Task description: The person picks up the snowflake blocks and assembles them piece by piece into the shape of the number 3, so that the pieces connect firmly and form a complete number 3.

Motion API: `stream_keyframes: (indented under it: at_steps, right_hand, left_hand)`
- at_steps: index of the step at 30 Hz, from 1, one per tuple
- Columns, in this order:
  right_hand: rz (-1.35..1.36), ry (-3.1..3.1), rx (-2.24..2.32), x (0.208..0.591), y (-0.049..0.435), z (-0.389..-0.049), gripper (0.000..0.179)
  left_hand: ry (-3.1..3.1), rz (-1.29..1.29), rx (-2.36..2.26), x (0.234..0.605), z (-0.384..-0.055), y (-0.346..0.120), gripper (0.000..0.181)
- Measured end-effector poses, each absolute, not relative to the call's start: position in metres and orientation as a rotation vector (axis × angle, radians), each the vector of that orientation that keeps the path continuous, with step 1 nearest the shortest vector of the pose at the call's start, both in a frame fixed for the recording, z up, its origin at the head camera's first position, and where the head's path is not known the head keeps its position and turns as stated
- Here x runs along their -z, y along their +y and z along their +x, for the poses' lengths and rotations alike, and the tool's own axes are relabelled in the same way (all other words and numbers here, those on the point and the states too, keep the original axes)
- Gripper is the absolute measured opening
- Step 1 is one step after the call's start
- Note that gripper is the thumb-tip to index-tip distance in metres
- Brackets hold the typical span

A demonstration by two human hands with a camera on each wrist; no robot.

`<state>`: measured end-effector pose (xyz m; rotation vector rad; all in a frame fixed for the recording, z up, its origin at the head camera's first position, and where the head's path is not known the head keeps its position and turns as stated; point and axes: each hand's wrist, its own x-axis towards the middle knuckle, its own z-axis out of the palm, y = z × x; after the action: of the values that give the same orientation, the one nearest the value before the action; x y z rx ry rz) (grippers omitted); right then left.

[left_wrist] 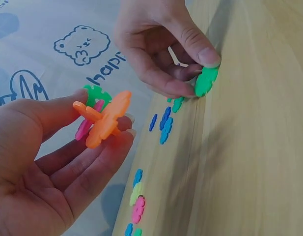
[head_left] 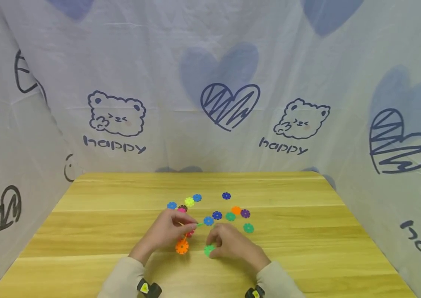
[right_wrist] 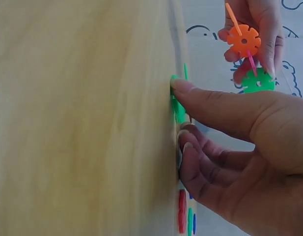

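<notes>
My left hand [head_left: 167, 231] holds a small cluster of notched plastic discs slotted into one another. In the left wrist view the cluster shows an orange disc [left_wrist: 111, 120] crossed by a second orange one, a pink disc [left_wrist: 83, 128] and a green disc [left_wrist: 98, 95]. Thumb and fingers are curled around its edges. To the right, my right hand [head_left: 232, 244] pinches a single green disc [head_left: 208, 250] by its rim between thumb and fingers. That loose disc [left_wrist: 206, 81] is apart from the cluster and tilted on edge in the left wrist view.
More notched discs lie scattered on the wooden table [head_left: 307, 248] beyond the hands: a yellow one [head_left: 189, 202], a dark blue one [head_left: 226, 195], an orange one [head_left: 236, 210], a purple one [head_left: 245, 213] and a green one [head_left: 248, 228]. A printed cloth [head_left: 173, 136] hangs behind the table.
</notes>
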<state>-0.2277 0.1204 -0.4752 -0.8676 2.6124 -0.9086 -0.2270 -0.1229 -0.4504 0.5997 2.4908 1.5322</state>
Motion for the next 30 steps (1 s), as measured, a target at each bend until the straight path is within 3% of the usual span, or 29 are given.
stream_keyframes:
  at_steps: [9, 18, 30]
  right_hand:
    - [-0.906, 2.557, 0.970, 0.474, 0.125, -0.229, 0.022]
    - [-0.916, 2.533, 0.936, 0.471, 0.127, -0.228, 0.034]
    - [-0.885, 2.661, 1.108, 0.463, 0.132, -0.236, 0.032]
  left_hand:
    - [2.487, 0.623, -1.528, 0.452, -0.229, -0.126, 0.019]
    - [2.479, 0.596, -1.534, 0.453, -0.227, -0.128, 0.018]
    - [2.432, 0.623, -1.548, 0.450, -0.224, -0.131, 0.018]
